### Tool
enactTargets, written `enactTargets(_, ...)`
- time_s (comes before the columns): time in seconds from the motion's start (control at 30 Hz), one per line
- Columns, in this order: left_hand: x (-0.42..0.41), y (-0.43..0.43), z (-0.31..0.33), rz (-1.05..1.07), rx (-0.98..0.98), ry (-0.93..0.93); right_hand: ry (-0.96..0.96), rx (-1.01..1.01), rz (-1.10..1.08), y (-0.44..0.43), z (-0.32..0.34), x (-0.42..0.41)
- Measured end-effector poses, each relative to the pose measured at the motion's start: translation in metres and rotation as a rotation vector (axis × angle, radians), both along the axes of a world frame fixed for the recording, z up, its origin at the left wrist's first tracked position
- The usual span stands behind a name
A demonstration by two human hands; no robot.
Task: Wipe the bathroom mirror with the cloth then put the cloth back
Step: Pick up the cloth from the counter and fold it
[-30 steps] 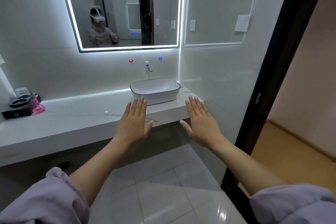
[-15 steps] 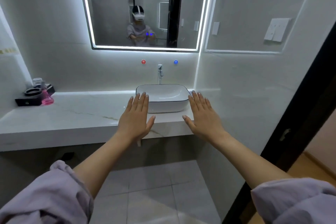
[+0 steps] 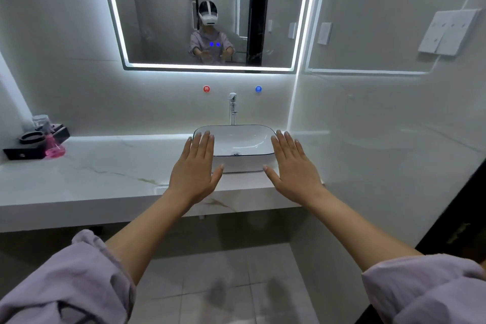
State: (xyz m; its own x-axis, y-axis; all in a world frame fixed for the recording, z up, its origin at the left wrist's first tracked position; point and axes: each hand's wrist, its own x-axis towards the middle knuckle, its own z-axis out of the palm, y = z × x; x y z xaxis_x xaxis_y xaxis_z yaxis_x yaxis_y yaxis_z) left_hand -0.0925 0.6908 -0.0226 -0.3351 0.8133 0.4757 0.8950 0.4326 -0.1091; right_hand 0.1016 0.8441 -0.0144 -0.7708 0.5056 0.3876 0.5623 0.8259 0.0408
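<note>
The lit-edged bathroom mirror (image 3: 157, 8) hangs on the wall above the basin, straight ahead of me. My left hand (image 3: 196, 169) is stretched out flat, palm down, fingers apart, in front of the basin's left side. My right hand (image 3: 292, 168) is held the same way at the basin's right side. Both hands hold nothing. No cloth shows anywhere in view.
A white basin (image 3: 236, 163) with a chrome tap (image 3: 232, 108) sits on the pale marble counter (image 3: 105, 173). At the counter's far left stands a black tray (image 3: 23, 151) with a pink spray bottle (image 3: 54, 146). A tiled wall with switches (image 3: 447, 31) is at right, a dark door frame (image 3: 457, 221) beside it.
The view has swung left and come closer to the counter; the mirror and basin now sit centred. My hands stay outstretched and flat with nothing in them.
</note>
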Motion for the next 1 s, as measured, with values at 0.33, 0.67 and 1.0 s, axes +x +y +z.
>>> enactTargets(0.33,-0.126,0.086,-0.004,-0.005,-0.002,0.008,-0.004,0.004,-0.026,0.096,-0.013,-0.120)
enactTargets(0.67,-0.207,0.162,-0.001,-0.079,-0.032,-0.009,0.021,-0.018,-0.075,0.159,-0.017,-0.197)
enactTargets(1.0,-0.247,0.229,-0.025,-0.082,-0.061,-0.029,-0.009,-0.043,-0.077,0.232,-0.035,-0.238)
